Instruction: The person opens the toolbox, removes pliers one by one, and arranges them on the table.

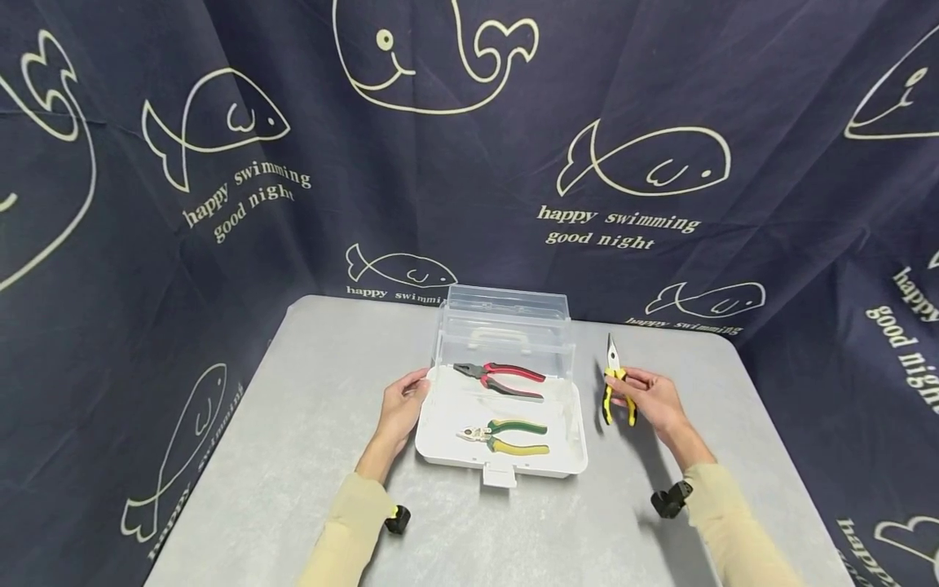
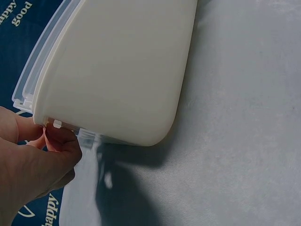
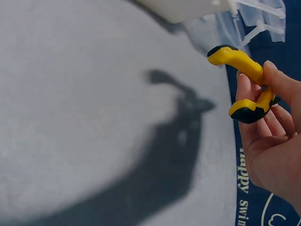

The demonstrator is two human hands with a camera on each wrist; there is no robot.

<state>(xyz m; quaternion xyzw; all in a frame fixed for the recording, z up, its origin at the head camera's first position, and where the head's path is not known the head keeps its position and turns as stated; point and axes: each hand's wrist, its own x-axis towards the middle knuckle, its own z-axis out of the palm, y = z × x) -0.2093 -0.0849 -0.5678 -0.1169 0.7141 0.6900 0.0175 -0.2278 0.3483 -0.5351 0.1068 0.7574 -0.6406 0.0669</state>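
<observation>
A white toolbox (image 1: 506,466) with its clear lid (image 1: 508,302) raised sits on the table. Inside lie red-and-black pliers (image 1: 506,380) at the back and green-and-yellow pliers (image 1: 506,437) at the front, both with jaws to the left. My left hand (image 1: 402,408) pinches the box's left rim near the back corner; the left wrist view shows thumb and fingers at that rim (image 2: 40,110). To the right of the box, my right hand (image 1: 653,398) holds yellow-and-black long-nose pliers (image 1: 613,368) above the table, tips pointing away. Their handles (image 3: 242,61) stand spread in the right wrist view.
The grey table (image 1: 293,456) ends at a dark blue curtain (image 1: 484,187) printed with fish, which hangs behind and along the sides. A latch (image 1: 500,475) juts from the box's front. Black wrist cameras (image 1: 671,499) sit at both cuffs.
</observation>
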